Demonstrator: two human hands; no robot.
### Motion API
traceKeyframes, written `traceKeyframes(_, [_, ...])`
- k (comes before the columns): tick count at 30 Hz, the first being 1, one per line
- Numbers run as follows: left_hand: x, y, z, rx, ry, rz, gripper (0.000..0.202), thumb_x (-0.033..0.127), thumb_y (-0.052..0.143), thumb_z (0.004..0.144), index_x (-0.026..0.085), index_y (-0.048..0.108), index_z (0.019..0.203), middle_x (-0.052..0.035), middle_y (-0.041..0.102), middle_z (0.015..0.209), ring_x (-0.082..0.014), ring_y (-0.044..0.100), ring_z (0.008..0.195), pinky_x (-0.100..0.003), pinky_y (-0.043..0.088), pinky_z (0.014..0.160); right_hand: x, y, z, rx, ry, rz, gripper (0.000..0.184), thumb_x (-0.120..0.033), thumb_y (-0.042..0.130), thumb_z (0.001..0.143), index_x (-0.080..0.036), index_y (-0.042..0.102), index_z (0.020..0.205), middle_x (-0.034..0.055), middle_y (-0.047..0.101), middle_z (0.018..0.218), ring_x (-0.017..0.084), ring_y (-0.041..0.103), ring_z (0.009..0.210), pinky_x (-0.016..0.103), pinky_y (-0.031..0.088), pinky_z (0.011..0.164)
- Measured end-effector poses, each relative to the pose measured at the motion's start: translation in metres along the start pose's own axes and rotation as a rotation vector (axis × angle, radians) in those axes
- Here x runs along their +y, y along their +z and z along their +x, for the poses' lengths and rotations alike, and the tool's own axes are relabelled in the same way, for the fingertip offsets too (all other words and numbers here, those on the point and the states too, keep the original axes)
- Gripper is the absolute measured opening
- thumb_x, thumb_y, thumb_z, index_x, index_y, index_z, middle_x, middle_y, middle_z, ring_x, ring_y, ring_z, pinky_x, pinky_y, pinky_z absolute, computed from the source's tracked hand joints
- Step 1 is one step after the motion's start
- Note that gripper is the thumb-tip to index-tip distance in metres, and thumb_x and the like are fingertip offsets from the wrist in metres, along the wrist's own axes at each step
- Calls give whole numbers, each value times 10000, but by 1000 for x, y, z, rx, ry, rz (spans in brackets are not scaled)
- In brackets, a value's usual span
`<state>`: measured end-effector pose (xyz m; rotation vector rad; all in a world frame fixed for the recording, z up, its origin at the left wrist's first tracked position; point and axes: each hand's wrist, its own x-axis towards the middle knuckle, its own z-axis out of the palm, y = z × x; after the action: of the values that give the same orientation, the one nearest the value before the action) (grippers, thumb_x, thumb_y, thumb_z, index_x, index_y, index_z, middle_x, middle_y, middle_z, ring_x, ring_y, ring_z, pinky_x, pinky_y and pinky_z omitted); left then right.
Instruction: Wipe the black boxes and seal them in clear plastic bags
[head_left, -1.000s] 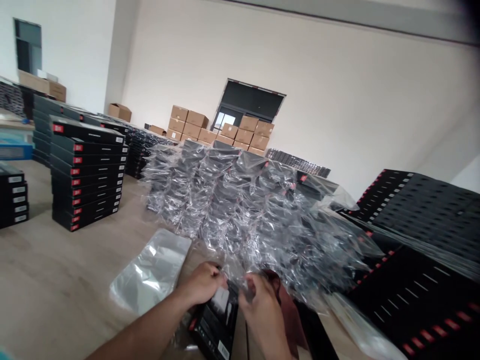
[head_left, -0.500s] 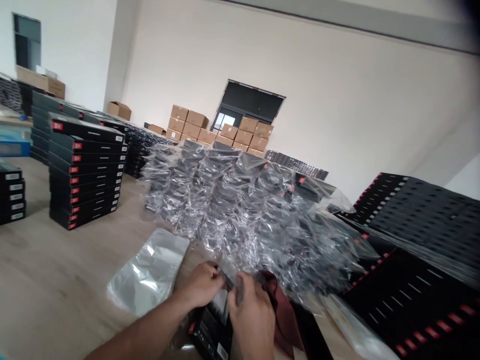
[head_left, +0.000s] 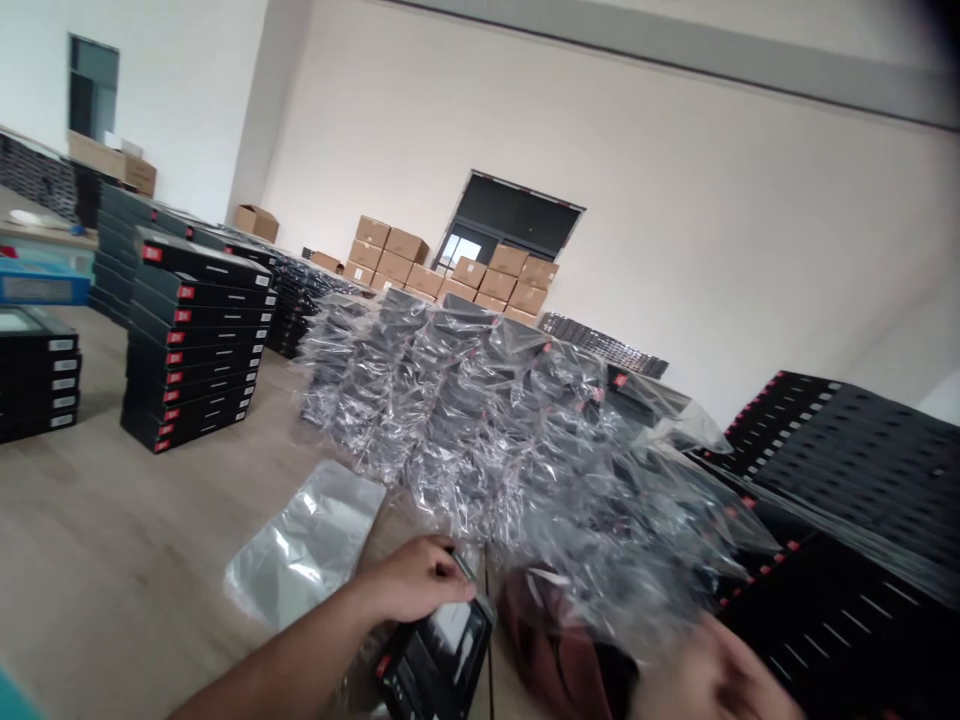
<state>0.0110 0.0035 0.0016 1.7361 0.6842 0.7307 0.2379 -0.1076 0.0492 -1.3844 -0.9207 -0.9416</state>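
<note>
Our left hand gripped the black box over the tabletop, its long axis pointing away from us, its red label illegible; whether our blurred right hand held anything, we couldn't tell.

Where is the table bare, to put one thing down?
Bare tabletop shows left of the flat clear bags, in front of the tall black box stack. It is crowded beyond the left hand, where bagged boxes are stacked, and around the right hand, near a dark red item.
</note>
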Motion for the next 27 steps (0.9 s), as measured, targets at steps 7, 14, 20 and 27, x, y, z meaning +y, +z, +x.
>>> traceKeyframes(7, [-11,-38,-2,19,-164,-441,827,199,707,624,234,401,1391,-80,586,1185,-194,609,922,-277,474,773,-11,30,-29,-419,-439,29,208,-314,508,854,-197,680,847,104,661,874,245,600,840,399,473,792])
traceKeyframes(14, [-10,-47,-5,-228,-205,-364,501,212,773,533,170,651,1017,-13,635,894,-176,590,838,-253,439,716,-20,57,-79,-899,-171,97,267,-278,427,886,-223,665,779,48,685,782,186,640,719,276,473,687])
traceKeyframes(20, [-10,-29,-2,-157,-229,-141,524,244,772,514,184,603,1006,8,636,865,-179,586,803,-252,425,672,-25,54,-79,-969,-77,154,331,-346,419,923,-224,681,763,44,703,757,174,644,685,239,454,670])
traceKeyframes(27, [-9,-15,-2,-21,-84,-36,491,265,759,533,181,558,973,-20,642,988,-176,596,831,-249,426,703,-34,46,-72,-854,-81,151,452,-452,418,940,-200,634,633,43,667,649,147,600,586,216,401,586])
